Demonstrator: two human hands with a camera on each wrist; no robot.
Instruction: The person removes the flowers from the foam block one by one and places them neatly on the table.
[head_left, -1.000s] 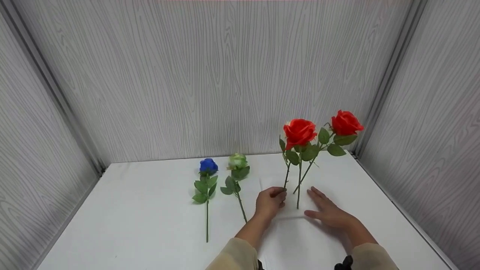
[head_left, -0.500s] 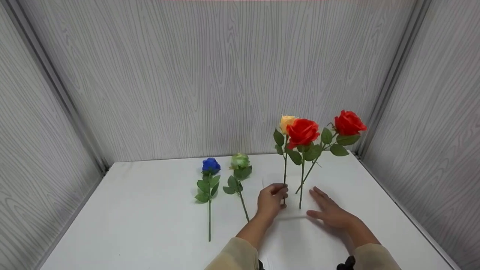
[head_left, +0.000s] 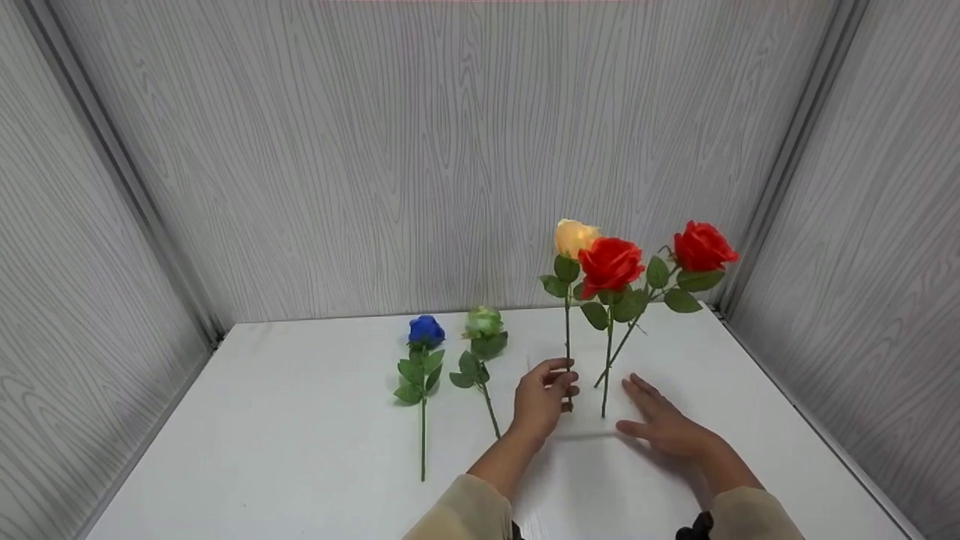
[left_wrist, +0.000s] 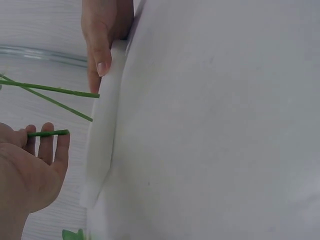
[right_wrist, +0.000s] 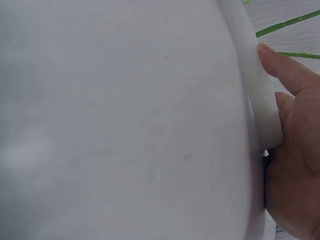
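My left hand pinches the lower stem of an artificial pale yellow rose, held upright. In the left wrist view the stem's cut end hangs clear of a white slab. Two red roses stand in that slab, the right one leaning outward, their stems crossing. At the slab's right side rests my right hand, fingers straight and thumb spread. In the right wrist view its thumb touches the slab's edge, with part of the fingers hidden behind.
A blue rose and a pale green rose lie on the white table, left of my left arm, which hides the green one's stem end. Grey wood-grain panels stand behind and on both sides.
The yellow rose has risen and shifted left out from behind the front red rose, its stem now upright in my left hand. My right hand stays at the slab.
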